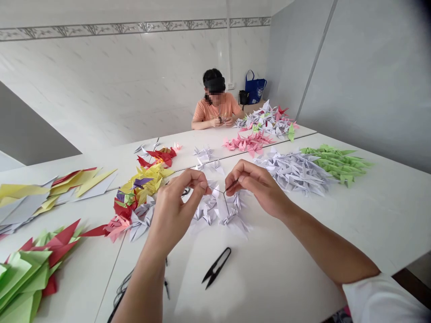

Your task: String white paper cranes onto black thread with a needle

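Black thread snips [217,268] lie below the fingers; the left hand [175,211] and right hand [259,186] pinch, fingers together, on what looks like fine dark thread [218,190], best kept taut between them; white paper cranes [215,211] lie just beneath, pink paper cranes [244,143] beyond.

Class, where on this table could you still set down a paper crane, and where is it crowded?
Bare tabletop runs between the black snips and the right forearm; another patch lies between the green paper and the left forearm. It is crowded around the left hand: white paper cranes one side, yellow and red cranes the other.
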The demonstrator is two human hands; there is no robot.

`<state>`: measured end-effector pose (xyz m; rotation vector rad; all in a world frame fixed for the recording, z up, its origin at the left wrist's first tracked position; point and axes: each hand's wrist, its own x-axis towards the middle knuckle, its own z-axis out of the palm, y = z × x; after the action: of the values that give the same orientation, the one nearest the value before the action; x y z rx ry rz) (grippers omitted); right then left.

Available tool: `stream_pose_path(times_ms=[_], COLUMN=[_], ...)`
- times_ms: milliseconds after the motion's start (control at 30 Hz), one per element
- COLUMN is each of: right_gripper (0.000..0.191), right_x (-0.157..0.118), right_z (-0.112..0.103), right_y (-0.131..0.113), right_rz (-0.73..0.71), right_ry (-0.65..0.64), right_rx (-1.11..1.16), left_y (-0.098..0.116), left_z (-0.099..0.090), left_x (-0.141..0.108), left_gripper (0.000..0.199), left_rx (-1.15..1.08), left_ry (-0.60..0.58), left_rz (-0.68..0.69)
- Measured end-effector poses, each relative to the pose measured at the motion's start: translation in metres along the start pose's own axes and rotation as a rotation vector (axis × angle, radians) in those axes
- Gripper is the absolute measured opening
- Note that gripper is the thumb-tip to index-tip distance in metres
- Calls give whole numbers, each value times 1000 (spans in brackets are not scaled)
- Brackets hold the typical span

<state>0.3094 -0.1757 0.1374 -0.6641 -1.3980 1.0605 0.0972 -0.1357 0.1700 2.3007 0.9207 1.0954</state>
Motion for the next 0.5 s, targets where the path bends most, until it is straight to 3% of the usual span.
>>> stream_pose_path(times_ms=[133,267,367,433,500], right_gripper=[13,19,19,22,26], right_x=[1,-1,-2,0,3], right_z=[-2,-1,0,-1,-4], right_y=[-1,0,9,17,23], right_rz=[46,46,159,273,314], right_ry=[-26,-108,-316,-494,-580], right_rx=[76,-99,-193,-222,-293], left_y=[-6,-17,-23,-24,-22], left_z=[0,0,2,2,0], left_x=[2,6,9,10,11], left_gripper=[14,18,18,18,17], left_rx=[-74,-351,-506,-563,-642], left_ry=[20,-6,4,65,165], left_rz=[-41,-87,-106,-115,-120])
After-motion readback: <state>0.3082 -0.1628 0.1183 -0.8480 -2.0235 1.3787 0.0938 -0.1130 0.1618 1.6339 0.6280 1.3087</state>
